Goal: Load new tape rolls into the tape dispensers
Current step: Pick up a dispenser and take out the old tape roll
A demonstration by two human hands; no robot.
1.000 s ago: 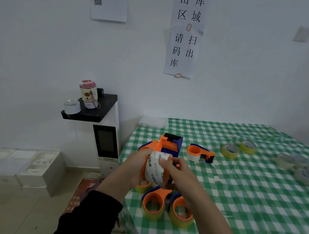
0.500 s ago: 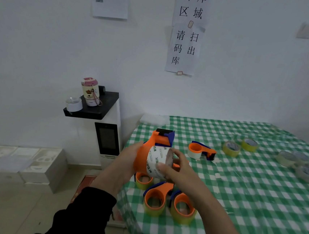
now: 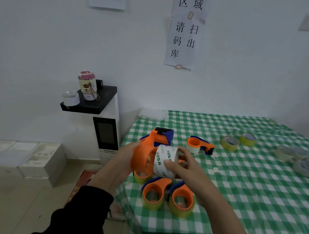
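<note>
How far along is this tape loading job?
Done: two orange-and-blue plastic tape dispensers at the near edge of the green checked tablecloth carry yellowish rolls. In hand: the left hand grips an orange plastic dispenser while the right hand pushes a white-wrapped tape roll against it. Left: loose yellow tape rolls and pale rolls lie waiting.

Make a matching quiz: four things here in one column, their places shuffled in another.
1. white printed tape roll
2. lifted orange plastic tape dispenser
3. pink-lidded cartoon cup
4. farthest yellow tape roll

A. on the black shelf
B. in the left hand
C. on the green checked tablecloth
D. in the right hand

Pairs: 1-D, 2-B, 3-A, 4-C
</note>
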